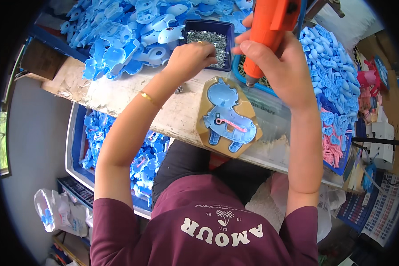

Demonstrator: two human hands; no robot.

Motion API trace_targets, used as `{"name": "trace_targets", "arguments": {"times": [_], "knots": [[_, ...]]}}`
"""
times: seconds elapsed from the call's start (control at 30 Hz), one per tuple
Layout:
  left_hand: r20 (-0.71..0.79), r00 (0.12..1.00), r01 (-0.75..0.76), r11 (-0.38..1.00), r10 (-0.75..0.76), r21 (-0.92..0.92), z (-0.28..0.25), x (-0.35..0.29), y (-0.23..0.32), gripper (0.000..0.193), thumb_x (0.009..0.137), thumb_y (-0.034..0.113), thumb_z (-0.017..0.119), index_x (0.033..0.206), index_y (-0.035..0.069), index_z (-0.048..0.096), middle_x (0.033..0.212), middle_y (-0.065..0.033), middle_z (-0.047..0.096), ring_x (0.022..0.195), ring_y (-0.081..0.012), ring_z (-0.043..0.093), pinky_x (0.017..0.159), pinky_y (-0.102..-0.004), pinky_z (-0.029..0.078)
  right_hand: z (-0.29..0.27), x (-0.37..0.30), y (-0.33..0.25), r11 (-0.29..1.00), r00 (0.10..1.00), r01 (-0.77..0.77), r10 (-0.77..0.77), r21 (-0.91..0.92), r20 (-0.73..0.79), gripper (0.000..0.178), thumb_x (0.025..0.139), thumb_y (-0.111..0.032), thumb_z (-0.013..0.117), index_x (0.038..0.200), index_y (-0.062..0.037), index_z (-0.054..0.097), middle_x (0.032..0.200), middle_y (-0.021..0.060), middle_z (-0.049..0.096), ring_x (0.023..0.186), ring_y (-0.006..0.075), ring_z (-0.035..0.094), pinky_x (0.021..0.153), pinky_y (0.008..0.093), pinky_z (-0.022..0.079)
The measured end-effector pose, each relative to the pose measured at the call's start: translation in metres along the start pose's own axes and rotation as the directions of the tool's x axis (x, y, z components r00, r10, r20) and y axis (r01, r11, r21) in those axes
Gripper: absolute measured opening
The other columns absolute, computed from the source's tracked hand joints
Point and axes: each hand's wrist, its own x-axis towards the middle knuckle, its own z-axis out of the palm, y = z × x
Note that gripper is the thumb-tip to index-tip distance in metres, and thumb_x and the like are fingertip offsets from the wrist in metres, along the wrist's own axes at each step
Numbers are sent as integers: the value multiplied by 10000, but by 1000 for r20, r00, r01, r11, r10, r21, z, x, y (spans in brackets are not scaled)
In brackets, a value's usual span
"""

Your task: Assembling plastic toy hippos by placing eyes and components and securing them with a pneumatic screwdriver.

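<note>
Left hand [191, 56] upper centre, curled; left forearm [135, 117] slanting up rightward. Right hand [284, 66] upper right, gripping; right forearm [305, 150] near vertical.

We count 2 hands (left hand [191, 57], right hand [292, 71]), 1 orange power tool [270, 37], 1 tan fixture [202, 135], 1 blue animal-shaped shell [221, 95] in it, 1 pink strip [235, 126] on that shell, 1 navy tray [230, 44], 1 gold bracelet [148, 98]. Heaped blue parts [115, 51], metal bits [210, 39]: too many for us to tally.
</note>
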Motion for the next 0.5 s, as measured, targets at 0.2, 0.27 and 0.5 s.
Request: {"name": "trace_targets", "arguments": {"times": [0.2,0.27,0.5], "knots": [[-193,936,-314,946,295,-77,-15,-40,56,151,909,270,707,970,141,660,905,-6,639,847,-229,678,624,-355,550,18,-15,-2,979,999,43,-35,200,-42,373,915,-166,650,1219,37,576,875,76,668,738,118,647,661,249,513],[-220,944,-288,941,246,-179,-15,-54,70,157,894,264,723,985,147,670,914,1,651,849,-227,678,638,-359,554,28,-20,-4,971,995,78,-61,224,-80,374,906,-178,659,1192,51,584,813,64,655,655,94,604,583,226,468],[-104,972,-233,927,211,-295,-22,-70,95,186,868,272,750,964,134,669,896,-1,651,839,-233,677,658,-371,552,38,-31,-2,947,991,69,-28,315,-132,308,906,-190,647,1079,62,610,728,60,637,560,86,564,532,232,449]]}}
